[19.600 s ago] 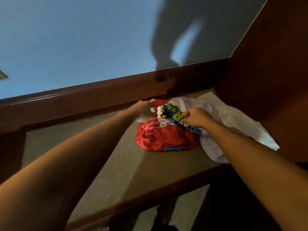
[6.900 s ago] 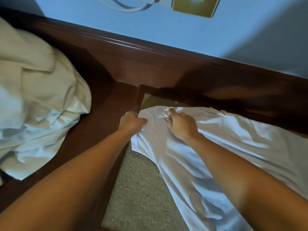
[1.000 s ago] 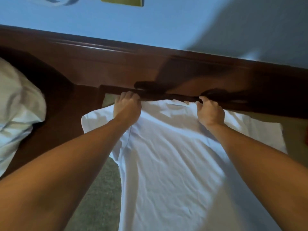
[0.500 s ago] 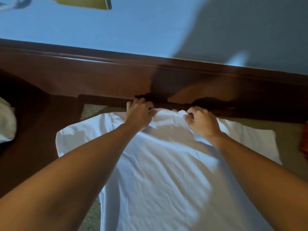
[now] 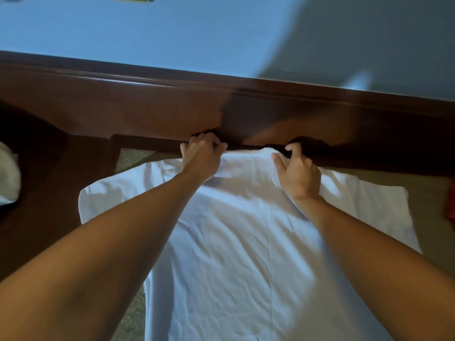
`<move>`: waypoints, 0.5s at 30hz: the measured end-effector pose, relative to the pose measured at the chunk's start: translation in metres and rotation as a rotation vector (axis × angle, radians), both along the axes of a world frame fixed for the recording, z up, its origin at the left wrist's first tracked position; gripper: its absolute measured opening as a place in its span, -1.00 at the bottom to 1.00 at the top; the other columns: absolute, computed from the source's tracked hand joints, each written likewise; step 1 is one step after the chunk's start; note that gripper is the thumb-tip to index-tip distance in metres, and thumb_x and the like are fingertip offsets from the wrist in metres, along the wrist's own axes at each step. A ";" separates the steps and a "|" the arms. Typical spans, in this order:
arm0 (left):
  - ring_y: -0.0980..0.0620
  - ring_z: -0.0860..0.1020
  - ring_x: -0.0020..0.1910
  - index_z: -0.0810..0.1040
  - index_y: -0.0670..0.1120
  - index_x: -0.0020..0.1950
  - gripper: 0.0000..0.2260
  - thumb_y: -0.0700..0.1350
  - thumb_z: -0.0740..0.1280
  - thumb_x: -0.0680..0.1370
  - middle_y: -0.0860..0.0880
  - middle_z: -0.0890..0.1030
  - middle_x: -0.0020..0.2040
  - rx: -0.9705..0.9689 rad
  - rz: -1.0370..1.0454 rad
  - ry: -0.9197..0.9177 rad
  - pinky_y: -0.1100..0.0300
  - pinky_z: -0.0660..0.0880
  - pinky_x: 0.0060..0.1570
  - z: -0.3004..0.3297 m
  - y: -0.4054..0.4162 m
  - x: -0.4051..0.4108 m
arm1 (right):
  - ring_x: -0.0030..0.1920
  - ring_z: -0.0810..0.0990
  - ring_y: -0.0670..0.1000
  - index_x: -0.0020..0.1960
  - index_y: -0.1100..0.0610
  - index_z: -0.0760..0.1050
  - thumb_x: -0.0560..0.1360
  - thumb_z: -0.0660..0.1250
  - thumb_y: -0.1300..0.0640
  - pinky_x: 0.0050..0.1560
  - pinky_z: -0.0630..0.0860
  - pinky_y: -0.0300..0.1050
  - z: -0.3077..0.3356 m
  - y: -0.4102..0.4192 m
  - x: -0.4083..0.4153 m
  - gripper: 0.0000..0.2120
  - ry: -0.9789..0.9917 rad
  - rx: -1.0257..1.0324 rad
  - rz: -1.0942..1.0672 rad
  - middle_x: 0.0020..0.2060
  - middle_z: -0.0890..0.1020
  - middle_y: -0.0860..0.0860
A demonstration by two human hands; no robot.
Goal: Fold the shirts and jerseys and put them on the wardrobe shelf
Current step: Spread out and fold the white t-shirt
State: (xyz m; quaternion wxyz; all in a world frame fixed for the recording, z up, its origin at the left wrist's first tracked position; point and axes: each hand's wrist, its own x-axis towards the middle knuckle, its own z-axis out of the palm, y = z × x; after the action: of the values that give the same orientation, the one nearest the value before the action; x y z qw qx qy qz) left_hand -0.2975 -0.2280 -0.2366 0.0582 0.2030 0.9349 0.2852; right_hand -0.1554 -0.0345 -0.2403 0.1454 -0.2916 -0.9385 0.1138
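Head view: both forearms reach forward over a garment spread flat, hands side by side at its far edge.
Left hand (image 5: 202, 156): fingers curled over the collar end of the white shirt (image 5: 236, 254), gripping the cloth where it meets the dark wooden frame (image 5: 147, 114).
Right hand (image 5: 299, 174): just right of the left hand, thumb and forefinger pinching a small ridge of the same edge; the other fingers lie loosely bent on the fabric.
Shirt position: lying under and between both hands, body running back toward the person, one sleeve spread out left of the left hand and the other right of the right hand, all on a greenish carpeted surface (image 5: 369, 178).
Beyond the hands: the frame's rail, then a blue wall (image 5: 123, 33); far left a pale bundle of cloth (image 5: 8, 178); far right a sliver of red fabric (image 5: 451, 207).
Risk, bunching: I judge a pull with both hands set so close at the collar gathers the middle and leaves the shoulders slack, so creases get folded in.
Risk, sleeve: the left sleeve lies over the frame's edge and may drag or slip off as the shirt shifts.
Risk, skew: uneven tension between a full grip and a light pinch could twist the collar line off square.
Risk, snag: knuckles sit against the rail; cloth could catch there.
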 end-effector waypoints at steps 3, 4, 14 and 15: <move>-0.09 0.45 0.17 0.61 -0.02 0.09 -0.81 -0.05 0.20 0.67 -0.01 0.58 0.11 0.018 0.041 0.055 0.01 0.25 0.13 0.010 -0.035 0.001 | -0.18 0.67 0.20 0.15 0.12 0.57 0.62 0.29 -0.05 -0.30 0.53 -0.03 0.000 -0.043 -0.009 -0.74 0.148 0.083 0.294 -0.11 0.70 0.07; -0.10 0.46 0.15 0.60 -0.03 0.06 -0.81 -0.09 0.19 0.66 -0.02 0.57 0.10 -0.003 0.041 0.092 0.00 0.27 0.12 0.011 -0.055 0.002 | -0.23 0.66 0.18 0.10 0.12 0.59 0.62 0.26 -0.02 -0.34 0.55 -0.04 0.000 -0.061 -0.016 -0.75 0.153 0.079 0.397 -0.13 0.69 0.06; -0.29 0.49 0.14 0.51 -0.15 0.16 -0.65 0.11 0.18 0.62 -0.22 0.53 0.14 -0.565 0.345 0.072 -0.13 0.41 0.10 0.007 -0.269 0.005 | 0.03 0.64 0.26 0.35 0.02 0.44 0.68 0.11 -0.05 -0.09 0.49 0.04 0.005 -0.199 -0.106 -0.68 -0.295 -0.071 0.637 0.01 0.66 0.17; -0.28 0.51 0.15 0.51 -0.14 0.16 -0.62 0.14 0.15 0.63 -0.21 0.54 0.15 -0.557 0.333 0.018 -0.12 0.43 0.11 0.007 -0.275 0.007 | 0.05 0.64 0.26 0.30 0.03 0.47 0.67 0.11 -0.03 -0.07 0.49 0.04 0.007 -0.204 -0.110 -0.70 -0.317 -0.087 0.609 0.03 0.65 0.17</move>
State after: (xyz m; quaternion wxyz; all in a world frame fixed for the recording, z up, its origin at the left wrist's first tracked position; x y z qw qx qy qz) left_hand -0.2901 -0.5025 -0.2300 0.0555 0.0259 0.9979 0.0224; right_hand -0.2659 -0.2384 -0.2334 -0.0554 -0.0179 -0.9877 0.1452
